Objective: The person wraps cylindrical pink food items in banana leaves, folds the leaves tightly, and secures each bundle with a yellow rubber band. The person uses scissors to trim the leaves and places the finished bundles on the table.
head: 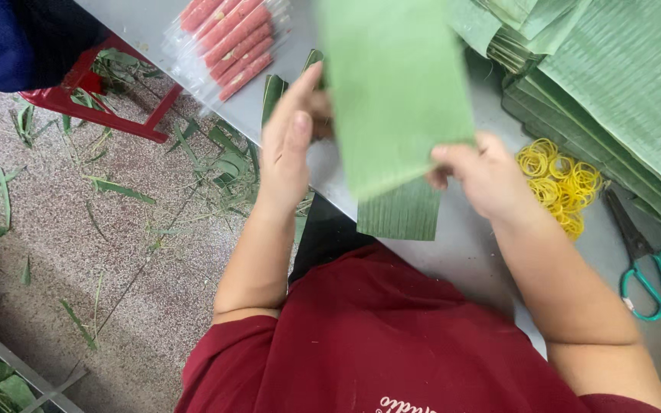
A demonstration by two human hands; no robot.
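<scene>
Both hands hold up a rectangular cut piece of green banana leaf (395,84) over the grey table (460,252). My left hand (291,141) grips its left edge, thumb raised. My right hand (477,176) pinches its lower right corner. A second, darker ribbed leaf piece (401,214) lies under it at the table's near edge. Narrow leaf strips (273,92) poke out beside my left hand.
Packs of pink sausages in clear wrap (231,42) lie at the table's far left. Stacked banana leaves (613,84) fill the right. Yellow rubber bands (560,183) and green-handled scissors (644,268) sit to the right. A red stool (93,99) and leaf scraps are on the floor.
</scene>
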